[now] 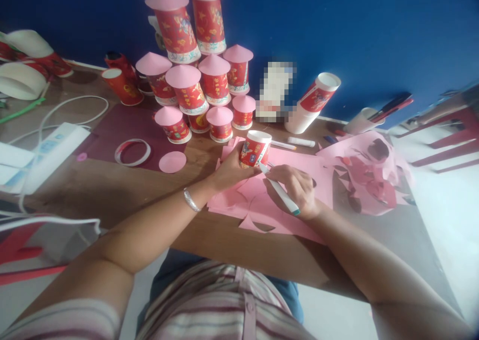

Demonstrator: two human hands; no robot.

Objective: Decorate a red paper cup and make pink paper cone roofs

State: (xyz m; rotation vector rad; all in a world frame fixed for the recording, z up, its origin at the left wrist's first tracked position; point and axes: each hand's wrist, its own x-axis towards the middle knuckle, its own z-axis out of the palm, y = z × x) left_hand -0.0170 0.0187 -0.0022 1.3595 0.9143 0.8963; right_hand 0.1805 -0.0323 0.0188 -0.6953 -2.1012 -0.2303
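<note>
My left hand [229, 170] is closed around a red printed paper cup [255, 148], held upside down on a pink paper sheet [299, 165]. My right hand [297, 187] grips a white pen with a green end [280, 192], its tip touching the paper at the cup's rim. A silver bracelet [191, 200] sits on my left wrist. The pink sheet has curved cut-outs near its front edge.
A stack of red cups with pink cone lids [194, 80] stands behind. A pink paper disc [172, 162] and a tape ring [132, 152] lie to the left, beside a white power strip [48, 153]. Pink scraps [370, 175] pile at right. A cup sleeve [312, 103] lies near white sticks [301, 142].
</note>
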